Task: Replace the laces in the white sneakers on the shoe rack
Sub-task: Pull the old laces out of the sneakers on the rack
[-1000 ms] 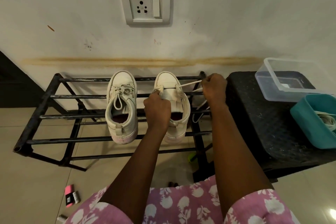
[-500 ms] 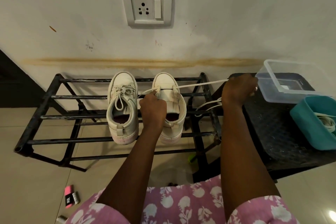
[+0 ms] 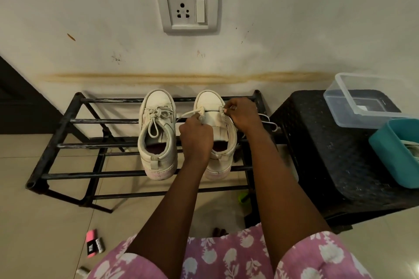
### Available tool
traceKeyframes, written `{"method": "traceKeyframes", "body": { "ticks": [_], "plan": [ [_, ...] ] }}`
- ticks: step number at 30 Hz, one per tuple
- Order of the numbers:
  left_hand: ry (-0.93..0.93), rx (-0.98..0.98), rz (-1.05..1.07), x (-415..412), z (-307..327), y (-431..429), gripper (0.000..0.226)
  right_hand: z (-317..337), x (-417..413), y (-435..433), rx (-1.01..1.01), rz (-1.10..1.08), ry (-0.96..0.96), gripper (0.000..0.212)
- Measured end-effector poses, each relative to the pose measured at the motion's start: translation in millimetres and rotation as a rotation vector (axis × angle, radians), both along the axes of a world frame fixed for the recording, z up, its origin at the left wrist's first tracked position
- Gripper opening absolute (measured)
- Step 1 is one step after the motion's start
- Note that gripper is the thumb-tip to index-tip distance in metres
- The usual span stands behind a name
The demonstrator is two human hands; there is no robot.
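On the black metal-bar shoe rack (image 3: 102, 120), two shoes are stood side by side, toes towards twelve o'clock. The left white canvas sneaker (image 3: 157, 133) is laced and bow-tied. The right white canvas sneaker (image 3: 209, 102), at its three o'clock, is threaded only at the toe-end eyelets, so most of its lacing is judged outstanding. The left hand (image 3: 196, 138) is curled around one run of the flat white lace (image 3: 186, 115). The right hand (image 3: 241, 113) appears pinched on the other at the opposite eyelet.
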State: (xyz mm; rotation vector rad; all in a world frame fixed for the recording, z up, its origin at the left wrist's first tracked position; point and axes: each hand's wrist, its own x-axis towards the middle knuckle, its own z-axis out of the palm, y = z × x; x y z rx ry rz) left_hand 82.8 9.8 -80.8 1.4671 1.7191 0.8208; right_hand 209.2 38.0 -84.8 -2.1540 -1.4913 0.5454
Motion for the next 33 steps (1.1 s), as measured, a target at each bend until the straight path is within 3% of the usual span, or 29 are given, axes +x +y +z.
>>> {"method": "traceKeyframes", "body": {
  "ticks": [8, 15, 24, 28, 30, 33],
  "plan": [
    [-0.018, 0.008, 0.047, 1, -4, 0, 0.033, 4, 18, -6, 0.034, -0.226, -0.066, 0.025],
    [-0.01, 0.015, 0.035, 2, -5, 2, 0.034, 9, 53, -18, 0.115, -0.461, -0.003, 0.026],
    [0.021, -0.028, -0.012, -3, 2, 0, 0.031, 36, 65, -31, 0.209, -0.505, -0.079, 0.024],
    [0.012, 0.063, -0.041, -5, 12, -3, 0.027, 56, 70, -40, 0.329, -0.539, 0.121, 0.018],
    [-0.008, 0.135, -0.065, 0, 24, -3, 0.04, 70, 66, -47, 0.37, -0.482, 0.27, 0.014],
    [-0.203, 0.168, -0.214, 18, 47, -9, 0.069, 89, 63, -55, 0.365, -0.375, 0.401, 0.015]
  ]
}}
